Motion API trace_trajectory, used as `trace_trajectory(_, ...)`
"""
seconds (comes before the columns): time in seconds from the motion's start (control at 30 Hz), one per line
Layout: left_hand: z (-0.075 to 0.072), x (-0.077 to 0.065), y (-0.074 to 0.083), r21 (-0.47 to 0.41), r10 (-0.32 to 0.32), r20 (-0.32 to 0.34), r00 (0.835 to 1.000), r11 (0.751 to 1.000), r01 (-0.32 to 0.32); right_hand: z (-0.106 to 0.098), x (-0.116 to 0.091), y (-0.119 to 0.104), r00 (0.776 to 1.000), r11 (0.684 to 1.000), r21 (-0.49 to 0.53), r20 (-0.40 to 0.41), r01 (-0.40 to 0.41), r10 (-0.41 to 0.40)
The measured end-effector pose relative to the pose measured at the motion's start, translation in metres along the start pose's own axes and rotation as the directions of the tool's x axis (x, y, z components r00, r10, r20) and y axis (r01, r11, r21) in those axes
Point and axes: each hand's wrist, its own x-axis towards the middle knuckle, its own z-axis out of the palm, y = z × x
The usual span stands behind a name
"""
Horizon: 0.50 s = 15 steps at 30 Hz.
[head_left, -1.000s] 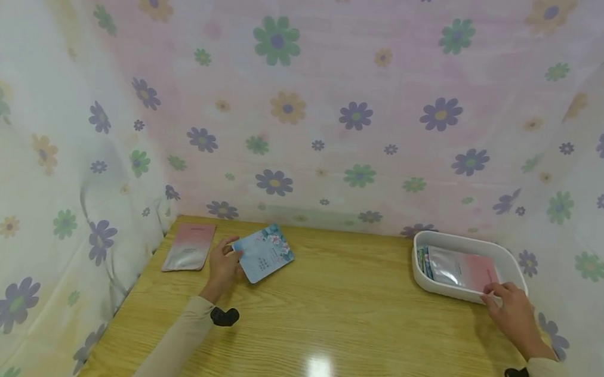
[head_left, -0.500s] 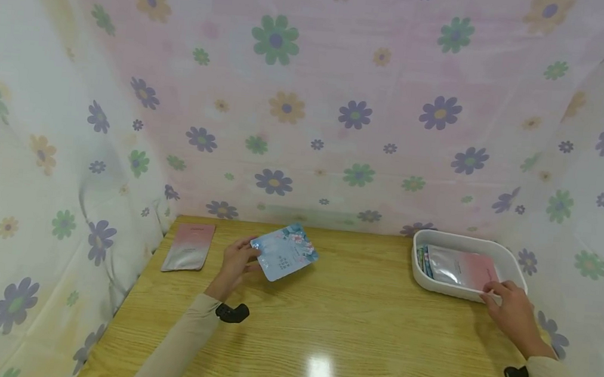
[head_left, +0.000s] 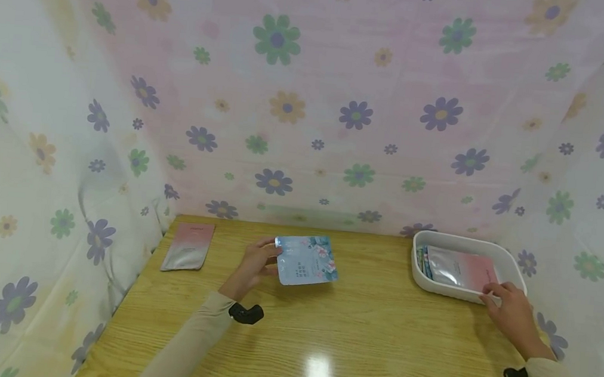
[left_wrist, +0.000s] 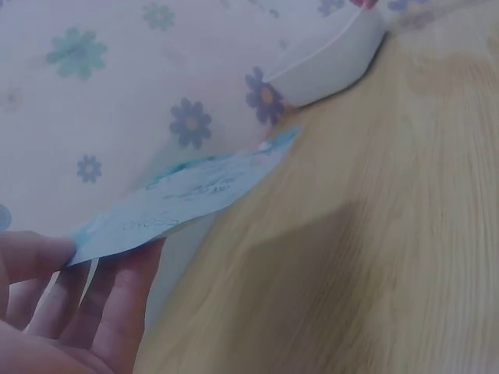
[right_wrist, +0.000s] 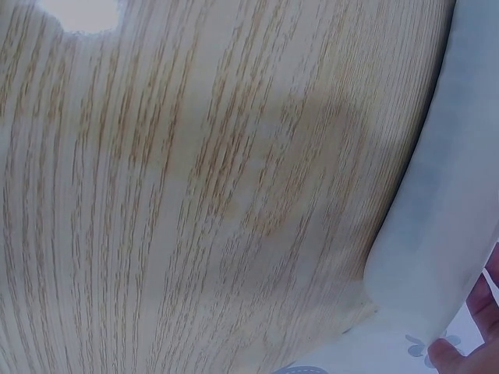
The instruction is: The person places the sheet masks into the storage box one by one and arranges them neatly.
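My left hand (head_left: 254, 266) pinches one edge of a light blue sheet mask packet (head_left: 303, 261) printed with flowers. In the left wrist view the thumb lies on top of that packet (left_wrist: 187, 195) and the fingers beneath it, and its far end is held off the table. Over at the right, my right hand (head_left: 516, 318) holds the near right rim of a white plastic basket (head_left: 449, 290), thumb outside and fingertips over the edge. Inside the basket, a pink-and-silver mask packet (head_left: 462, 268) lies above other packets, whose edges show at the left.
Another pink-and-silver packet (head_left: 189, 247) lies flat near the table's left edge. The wood-grain table (head_left: 375, 332) meets a flower-printed cloth (head_left: 318, 124) at the back and both sides. A bright glare spot is on the table's front.
My left hand has moved right with the blue packet, away from the pink packet on the table. The blue packet has turned from slanted to nearly level. The right hand has stayed on the basket.
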Motion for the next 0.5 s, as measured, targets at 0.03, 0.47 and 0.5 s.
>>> trace_trajectory(0.03,0.003,0.000,0.000,0.003,-0.002,0.004,1.000,1.000,0.002,0.000,0.000,0.000,1.000,1.000,0.000,0.002,-0.001,0.001)
trace_trajectory(0.47,0.031,-0.003,-0.004,0.022,0.034,0.082,0.996,0.999,-0.036,0.001,0.001,-0.001,1.000,1.000,0.004,-0.013,-0.009,0.009)
trace_trajectory(0.5,0.033,-0.003,-0.005,0.010,0.029,0.086,0.996,0.999,-0.030,0.001,0.001,-0.001,1.000,1.000,0.003,-0.012,-0.010,0.010)
